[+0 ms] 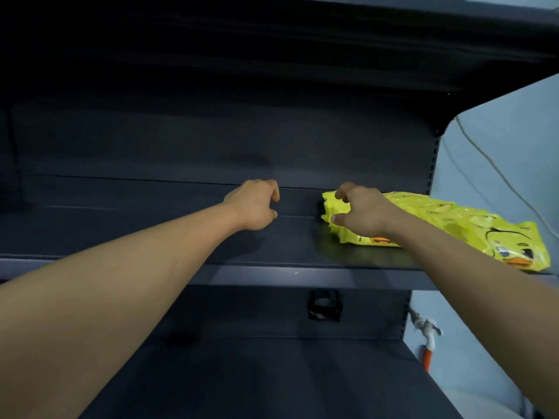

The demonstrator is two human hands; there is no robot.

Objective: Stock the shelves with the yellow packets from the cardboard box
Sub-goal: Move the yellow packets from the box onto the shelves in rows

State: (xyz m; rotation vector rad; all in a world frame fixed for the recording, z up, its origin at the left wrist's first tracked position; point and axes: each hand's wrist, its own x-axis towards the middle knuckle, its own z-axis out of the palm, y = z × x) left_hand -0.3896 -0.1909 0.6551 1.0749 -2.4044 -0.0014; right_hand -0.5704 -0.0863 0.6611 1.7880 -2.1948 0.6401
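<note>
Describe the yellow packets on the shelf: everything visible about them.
The yellow packets are glossy plastic wrappers, bright yellow, printed with a cartoon duck face with black eyes and an orange beak. They lie flat in an overlapping row at the right end of the dark shelf, running from its back toward the front edge, where the nearest corner slightly overhangs. How many there are cannot be told. The right hand rests on the far end of the row, fingers curled on the wrapper.
</note>
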